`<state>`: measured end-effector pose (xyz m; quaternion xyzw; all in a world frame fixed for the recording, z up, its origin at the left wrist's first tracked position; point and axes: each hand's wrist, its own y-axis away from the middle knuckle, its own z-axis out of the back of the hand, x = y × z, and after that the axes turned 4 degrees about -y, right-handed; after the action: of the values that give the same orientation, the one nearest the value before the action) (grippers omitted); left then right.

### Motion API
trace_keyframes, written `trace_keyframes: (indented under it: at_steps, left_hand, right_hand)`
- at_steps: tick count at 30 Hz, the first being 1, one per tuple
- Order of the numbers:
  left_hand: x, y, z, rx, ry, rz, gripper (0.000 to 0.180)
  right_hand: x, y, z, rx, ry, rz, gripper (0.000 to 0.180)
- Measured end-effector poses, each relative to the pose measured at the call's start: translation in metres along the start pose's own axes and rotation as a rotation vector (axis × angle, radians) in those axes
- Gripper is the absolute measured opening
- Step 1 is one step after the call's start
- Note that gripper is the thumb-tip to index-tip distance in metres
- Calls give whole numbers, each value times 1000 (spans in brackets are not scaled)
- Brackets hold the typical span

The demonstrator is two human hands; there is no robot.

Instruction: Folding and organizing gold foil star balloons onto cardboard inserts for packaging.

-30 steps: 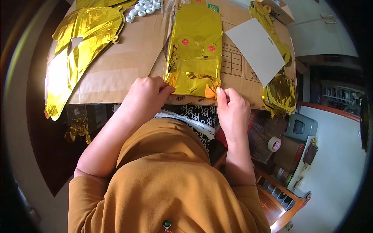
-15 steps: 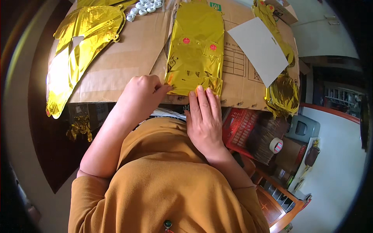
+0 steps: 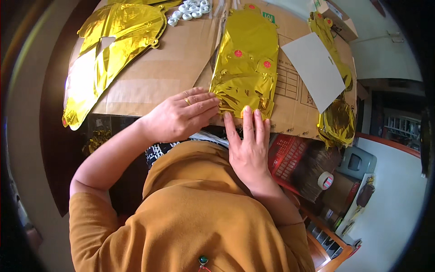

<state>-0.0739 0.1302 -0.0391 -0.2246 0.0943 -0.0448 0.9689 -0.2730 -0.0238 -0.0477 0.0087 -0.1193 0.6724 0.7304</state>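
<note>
A flat, uninflated gold foil balloon (image 3: 249,34) with red round stickers lies lengthwise on a cardboard surface in front of me. Its near end is creased and appears folded. My left hand (image 3: 181,115), a ring on one finger, reaches over the cardboard edge with fingers stretched out, their tips on the foil's near left side. Fingers of my right hand (image 3: 249,154) are spread, and their tips press on the near edge of the same balloon. Neither hand grips anything.
More gold foil balloons lie at the left (image 3: 122,27) and right (image 3: 337,120) of the cardboard (image 3: 172,68). A white sheet (image 3: 312,70) overlaps the right pile. Small white ribbon rolls (image 3: 186,13) sit at the back. Below right are a red basket (image 3: 283,156) and a tape roll (image 3: 325,180).
My left hand has gone from curled fingers at the foil's near left corner to outstretched fingers over that side. The right hand stays on the near edge, its fingers spread wider.
</note>
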Motion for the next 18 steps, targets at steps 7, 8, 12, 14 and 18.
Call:
trace_keyframes:
  at_steps: [7,8,12,14,18]
  left_hand:
    - [11,5,7,102,-47,-14,39]
    - [10,7,7,105,-55,-5,39]
    - [5,7,9,105,-130,47,42]
    - [4,7,6,78,-143,52,42]
    - [-2,-31,17,11,-24,69,39]
  right_hand:
    - [3,-4,6,33,-7,0,57]
    - [2,-4,6,41,-5,1,57]
    - [2,-4,6,27,4,4,57]
    - [2,-3,5,23,15,8,58]
    - [4,-4,6,-3,47,-2,58]
